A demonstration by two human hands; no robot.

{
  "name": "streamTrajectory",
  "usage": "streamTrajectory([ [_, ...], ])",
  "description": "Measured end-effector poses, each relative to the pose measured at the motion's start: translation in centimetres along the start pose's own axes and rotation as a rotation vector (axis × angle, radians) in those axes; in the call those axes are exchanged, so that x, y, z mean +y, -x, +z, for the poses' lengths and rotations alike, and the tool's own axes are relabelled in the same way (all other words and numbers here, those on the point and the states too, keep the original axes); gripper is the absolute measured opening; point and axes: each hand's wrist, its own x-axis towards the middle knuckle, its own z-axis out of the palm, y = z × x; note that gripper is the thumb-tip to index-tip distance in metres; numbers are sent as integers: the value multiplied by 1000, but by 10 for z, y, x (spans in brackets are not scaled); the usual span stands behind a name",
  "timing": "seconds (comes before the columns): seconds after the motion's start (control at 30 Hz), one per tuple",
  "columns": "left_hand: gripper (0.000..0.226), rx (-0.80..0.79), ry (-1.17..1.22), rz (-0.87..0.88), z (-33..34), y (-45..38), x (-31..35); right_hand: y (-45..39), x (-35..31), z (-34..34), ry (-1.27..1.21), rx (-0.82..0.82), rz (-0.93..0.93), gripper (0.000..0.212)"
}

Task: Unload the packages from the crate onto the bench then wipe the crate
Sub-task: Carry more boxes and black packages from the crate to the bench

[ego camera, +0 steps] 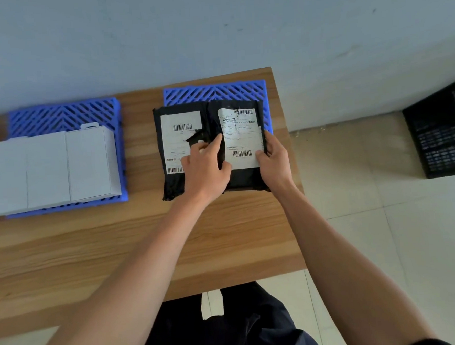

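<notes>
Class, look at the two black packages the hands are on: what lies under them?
A blue slatted mat shows behind the two black packages and at their right edge, on the wooden bench. The packages and both hands hide whatever else lies beneath.

Blue mat (214,93) largely hidden beneath black packages (173,183), label print (241,134) illegible, black crate (442,132) cropped at right edge.
</notes>
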Motion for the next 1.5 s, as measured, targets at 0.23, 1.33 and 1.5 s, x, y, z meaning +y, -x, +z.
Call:
streamTrajectory([
  [0.23,68,-37,-65,26,8,-7,-8,-13,3,-2,22,14,-11,58],
  [1.33,62,-74,-281,56,-2,-2,-39,-5,11,15,240,98,-76,64],
  [1.5,48,-32,-295,136,-14,13,-42,15,8,10,411,180,-91,56],
])
